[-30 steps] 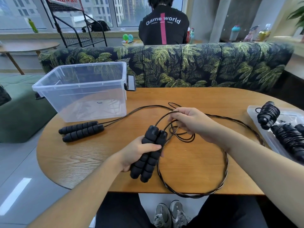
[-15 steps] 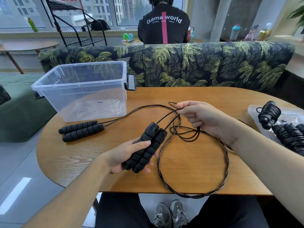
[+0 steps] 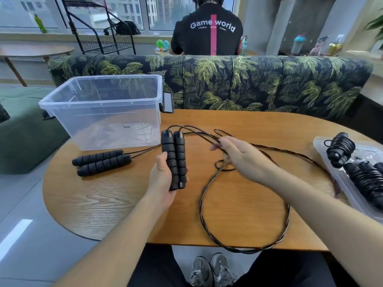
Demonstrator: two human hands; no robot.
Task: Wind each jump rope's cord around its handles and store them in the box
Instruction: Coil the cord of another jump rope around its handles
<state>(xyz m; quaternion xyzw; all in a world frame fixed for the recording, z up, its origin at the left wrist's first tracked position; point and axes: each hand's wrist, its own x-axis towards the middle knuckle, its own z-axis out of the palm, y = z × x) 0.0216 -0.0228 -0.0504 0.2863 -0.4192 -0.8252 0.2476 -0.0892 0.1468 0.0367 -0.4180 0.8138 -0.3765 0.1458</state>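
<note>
My left hand (image 3: pixel 163 179) grips two black foam handles (image 3: pixel 174 158) held together and upright above the wooden table (image 3: pixel 116 199). Their black cord (image 3: pixel 244 247) runs from the handle tops to my right hand (image 3: pixel 238 156), which pinches it, then falls in a big loop on the table toward the near edge. A second jump rope's handles (image 3: pixel 101 160) lie side by side at the left, cord unwound. The clear plastic box (image 3: pixel 103 112) stands at the back left, holding no ropes.
A clear lid or tray (image 3: pixel 348 193) at the right edge holds several wound jump ropes (image 3: pixel 339 150). A phone (image 3: pixel 167 102) leans behind the box. A leaf-patterned sofa back (image 3: pixel 248 83) runs behind the table, with a person seated beyond it.
My left hand lifted the handles and turned them upright, nearer the box. My right hand, pinching the cord, moved right and away from me.
</note>
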